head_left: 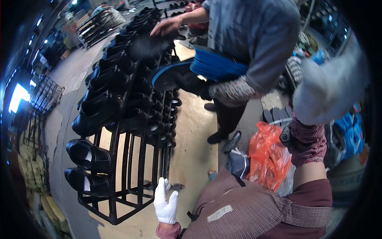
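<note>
Between two and three o'clock, the right hand (330, 87) is a white blur; you can't make out its fingers. At one, the other person (254, 40) is cut off up top. Around eleven, a black thing (144, 47) is too smeary to name.

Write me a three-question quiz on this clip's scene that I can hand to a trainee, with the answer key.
1. Multiple choice: what holds the rows of black shoes?
A) a wooden crate
B) a black frame rack
C) a conveyor belt
2. True or false: the camera wearer's left hand is gripping a shoe.
3. Short answer: which of the wearer's two gloved hands is blurred in the picture?

Key:
1. B, the black frame rack.
2. False; the left hand is open with nothing in it.
3. The right hand, in the upper right; the blur hides whether it holds anything.
</note>
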Demonstrator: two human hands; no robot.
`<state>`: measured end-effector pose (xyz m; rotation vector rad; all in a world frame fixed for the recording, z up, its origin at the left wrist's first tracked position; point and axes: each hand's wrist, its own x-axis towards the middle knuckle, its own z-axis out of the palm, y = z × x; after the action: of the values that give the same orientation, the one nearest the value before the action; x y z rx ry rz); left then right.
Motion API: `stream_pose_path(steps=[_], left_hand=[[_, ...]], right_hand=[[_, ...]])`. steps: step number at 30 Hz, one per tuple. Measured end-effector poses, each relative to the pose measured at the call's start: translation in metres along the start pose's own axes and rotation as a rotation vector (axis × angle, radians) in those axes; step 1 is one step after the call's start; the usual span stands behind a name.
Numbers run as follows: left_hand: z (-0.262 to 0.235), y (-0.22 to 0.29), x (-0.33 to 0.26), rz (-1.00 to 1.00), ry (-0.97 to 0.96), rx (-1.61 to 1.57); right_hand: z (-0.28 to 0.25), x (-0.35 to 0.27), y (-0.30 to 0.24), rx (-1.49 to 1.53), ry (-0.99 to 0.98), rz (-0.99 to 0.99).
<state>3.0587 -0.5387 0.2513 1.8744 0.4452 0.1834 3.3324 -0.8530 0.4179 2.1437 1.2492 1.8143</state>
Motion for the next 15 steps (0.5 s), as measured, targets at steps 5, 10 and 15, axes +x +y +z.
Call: stream_pose_path(steps=[5,10,15], left_hand=[[0.008,-0.013,-0.005,-0.089,0.098,-0.134],[-0.01,-0.02,-0.002,-0.086,0.025,-0.05],[-0.031,-0.025,0.003,-0.035,-0.059,-0.074]], right_hand=[[0.068,-0.002,0.048,-0.009,-0.751,0.176],[0.051,-0.105,-0.009,0.066,-0.659,0.128],[-0.006,-0.074,-0.09,0.598,-0.995,0.042]])
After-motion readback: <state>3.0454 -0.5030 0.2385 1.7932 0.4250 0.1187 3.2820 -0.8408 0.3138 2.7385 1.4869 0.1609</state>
